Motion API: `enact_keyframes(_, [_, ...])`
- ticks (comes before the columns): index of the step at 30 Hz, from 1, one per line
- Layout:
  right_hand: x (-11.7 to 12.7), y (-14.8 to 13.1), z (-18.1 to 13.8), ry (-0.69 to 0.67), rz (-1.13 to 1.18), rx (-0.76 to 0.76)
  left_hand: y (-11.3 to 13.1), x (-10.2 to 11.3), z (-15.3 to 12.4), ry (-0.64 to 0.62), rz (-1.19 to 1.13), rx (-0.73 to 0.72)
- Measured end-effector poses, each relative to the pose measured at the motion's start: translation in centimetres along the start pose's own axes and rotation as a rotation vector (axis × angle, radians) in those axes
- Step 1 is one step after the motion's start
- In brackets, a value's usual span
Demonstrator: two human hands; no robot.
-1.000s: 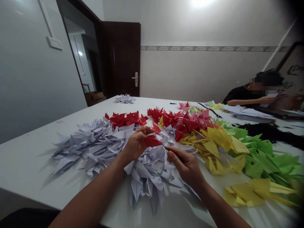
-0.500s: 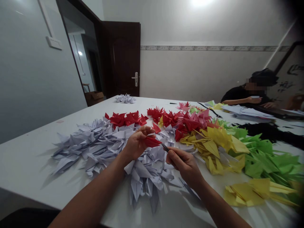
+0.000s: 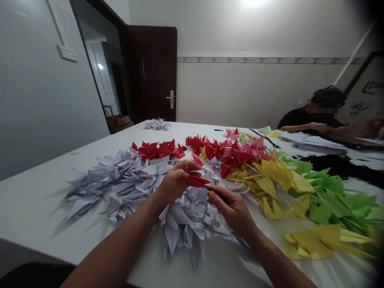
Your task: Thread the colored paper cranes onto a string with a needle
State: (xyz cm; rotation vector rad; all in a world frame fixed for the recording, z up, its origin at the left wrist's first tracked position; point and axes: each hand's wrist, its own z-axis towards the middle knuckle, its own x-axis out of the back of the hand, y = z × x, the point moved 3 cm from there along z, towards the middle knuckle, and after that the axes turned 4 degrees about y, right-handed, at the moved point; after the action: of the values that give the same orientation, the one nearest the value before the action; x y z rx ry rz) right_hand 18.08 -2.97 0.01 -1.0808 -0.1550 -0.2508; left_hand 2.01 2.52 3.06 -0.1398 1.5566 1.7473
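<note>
The left hand (image 3: 177, 180) curls over a narrow folded piece of red paper (image 3: 198, 181), pinching its thick end between thumb and fingers while the point juts out toward the right hand (image 3: 231, 210). That hand's thumb and forefinger are pressed together just beside the point; a thin dark sliver may lie between them, but it is too small to tell. Both hands hover over a heap of white paper birds (image 3: 181, 216) on a white table (image 3: 39, 204), with red paper birds (image 3: 159, 150) beyond and yellow ones (image 3: 270, 184) to the right. The narrow red piece looks easy to lose: a loose pinch could drop it into the white heap, and hard pressure could crumple its point. A low wrist or forearm could also snag the white birds' wings and crush or scatter them
</note>
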Motion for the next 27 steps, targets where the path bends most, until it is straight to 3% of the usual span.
enact_keyframes(11, [0.3,-0.9,-0.1,0.049,-0.321,0.293,-1.1,-0.6,-0.1,-0.048,0.104,-0.019])
enact_keyframes(27, [0.4,-1.0,-0.1,0.069,-0.398,0.377,-1.0,-0.6,-0.1,-0.099,0.108,0.009])
